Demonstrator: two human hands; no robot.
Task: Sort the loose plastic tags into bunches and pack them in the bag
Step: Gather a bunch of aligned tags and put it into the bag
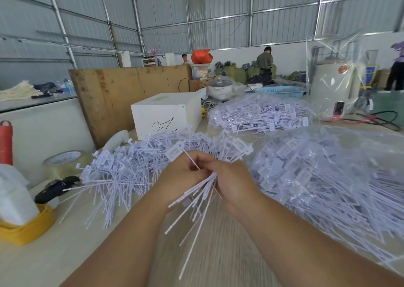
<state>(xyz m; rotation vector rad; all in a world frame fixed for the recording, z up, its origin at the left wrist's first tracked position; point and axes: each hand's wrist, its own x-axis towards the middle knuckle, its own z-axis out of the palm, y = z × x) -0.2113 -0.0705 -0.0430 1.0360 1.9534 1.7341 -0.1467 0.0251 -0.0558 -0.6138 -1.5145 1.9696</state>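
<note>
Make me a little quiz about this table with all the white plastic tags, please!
1. True or false: both the left hand and the right hand hold the bunch of tags.
2. What stands just behind the loose pile of tags: A) a white box, B) a green bucket, C) a ladder?
3. Fill in: the tags on the right lie inside a clear plastic ____.

Key: 1 true; 2 A, the white box; 3 bag.

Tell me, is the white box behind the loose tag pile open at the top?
No. The white box sits closed, its flat top unbroken, behind the loose tag pile on the table.
</note>
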